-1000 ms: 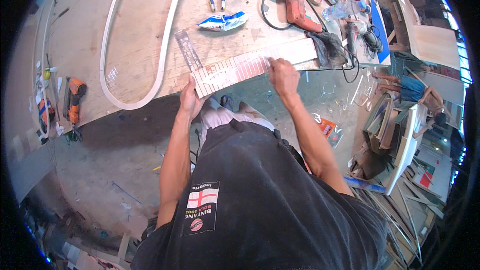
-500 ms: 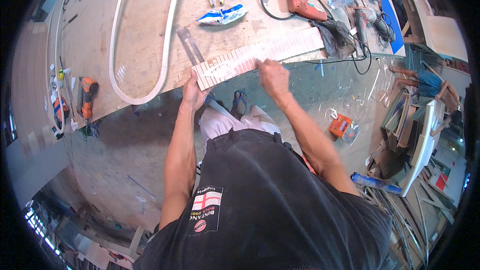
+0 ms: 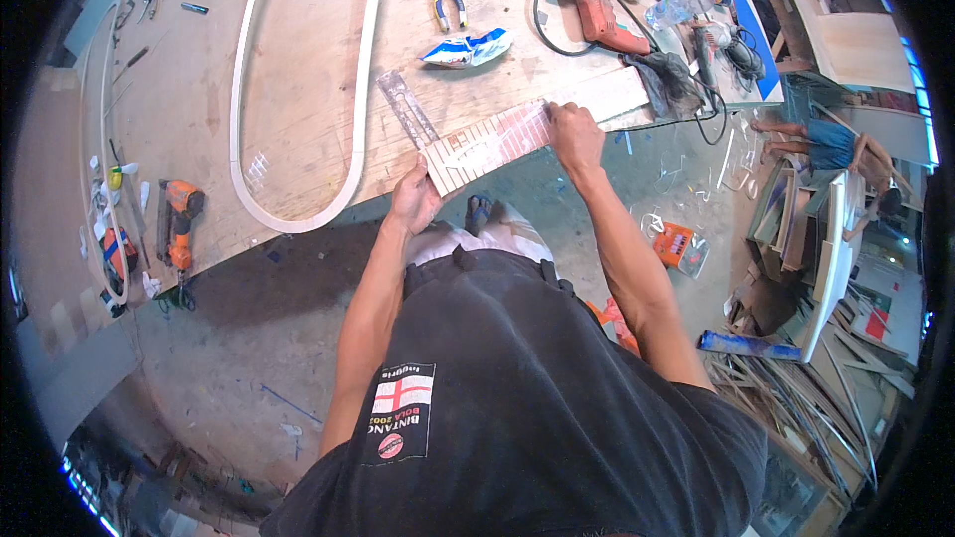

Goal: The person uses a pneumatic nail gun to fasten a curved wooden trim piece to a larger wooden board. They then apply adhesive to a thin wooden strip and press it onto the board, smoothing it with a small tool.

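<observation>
A long pale board (image 3: pixel 487 147) with rows of crosswise lines and reddish patches lies along the near edge of the workbench. My left hand (image 3: pixel 415 201) grips its near left corner, thumb on top. Closed near the board's middle is my right hand (image 3: pixel 578 139), its fingertips pressed to the surface. A small dark spot shows at those fingertips, but I cannot make out what they hold. A flat, slotted grey strip (image 3: pixel 406 107) lies just beyond the board's left end. Farther back are a blue-and-white packet (image 3: pixel 468 50) and yellow-and-blue pliers (image 3: pixel 448 0).
On the workbench (image 3: pixel 308 119), a white U-shaped strip (image 3: pixel 298 224) curves at left, near an orange power tool (image 3: pixel 180 224). A red drill (image 3: pixel 605 20), a dark cloth (image 3: pixel 667 83) and cables crowd the right. Another person (image 3: pixel 846 147) and scrap wood are farther right.
My right hand has moved slightly right and back along the board, from a blurred stroke to a steadier press. The view has shifted, and my left hand still holds the left end.
</observation>
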`<state>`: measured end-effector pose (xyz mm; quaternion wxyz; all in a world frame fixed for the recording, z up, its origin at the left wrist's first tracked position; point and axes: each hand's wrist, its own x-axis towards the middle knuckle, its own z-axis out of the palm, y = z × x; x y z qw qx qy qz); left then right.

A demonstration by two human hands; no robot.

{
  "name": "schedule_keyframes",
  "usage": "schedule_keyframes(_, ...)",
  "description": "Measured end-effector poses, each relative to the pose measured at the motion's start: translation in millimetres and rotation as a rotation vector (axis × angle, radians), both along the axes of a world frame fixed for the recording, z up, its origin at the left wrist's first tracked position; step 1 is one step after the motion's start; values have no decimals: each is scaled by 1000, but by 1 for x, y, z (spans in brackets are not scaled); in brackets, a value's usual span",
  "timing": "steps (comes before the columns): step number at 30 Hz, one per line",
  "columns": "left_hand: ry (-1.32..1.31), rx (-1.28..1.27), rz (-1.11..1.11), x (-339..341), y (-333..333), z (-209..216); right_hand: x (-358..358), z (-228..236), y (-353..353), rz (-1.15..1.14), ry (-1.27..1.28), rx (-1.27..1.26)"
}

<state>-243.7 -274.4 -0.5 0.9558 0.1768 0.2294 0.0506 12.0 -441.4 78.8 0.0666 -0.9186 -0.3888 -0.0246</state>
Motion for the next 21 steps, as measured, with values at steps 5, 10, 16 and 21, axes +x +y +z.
schedule_keyframes(5, -75, -140, 27, -4, -1, 0, 5, 4, 5, -99, -15, -19)
schedule_keyframes(10, -97, -171, 27, -2, -2, -8, -19, -13, 23, -130, 82, -61)
schedule_keyframes(16, -115, -137, 15, 0, -3, 4, -93, -9, 61, -35, 176, 45)
schedule_keyframes(21, -119, -148, 11, -1, -1, -4, -88, 11, 52, -106, 219, 107)
